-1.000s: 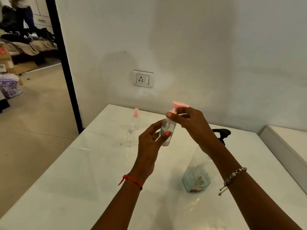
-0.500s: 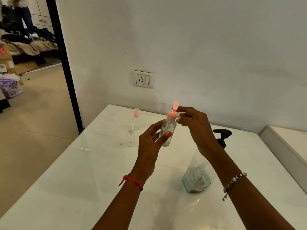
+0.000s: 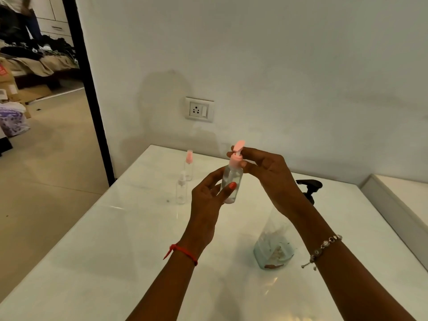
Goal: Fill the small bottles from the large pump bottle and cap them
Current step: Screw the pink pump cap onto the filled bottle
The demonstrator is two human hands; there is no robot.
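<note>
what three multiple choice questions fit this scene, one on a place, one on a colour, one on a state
1. Where does the large pump bottle stand?
A. on the white table, partly behind the right forearm
B. on the floor
C. on a shelf

2. What colour is the cap on the held small bottle?
A. black
B. blue
C. pink

3. What is that small bottle's state?
A. it lies flat on the table
B. the left hand grips its body and the right hand pinches its cap
C. it hangs from a hook

Answers: 1 A, its base rests on the tabletop; 2 C, the collar and flip top are pink; 3 B, left fingers wrap the clear body while right fingertips meet at the cap.
</note>
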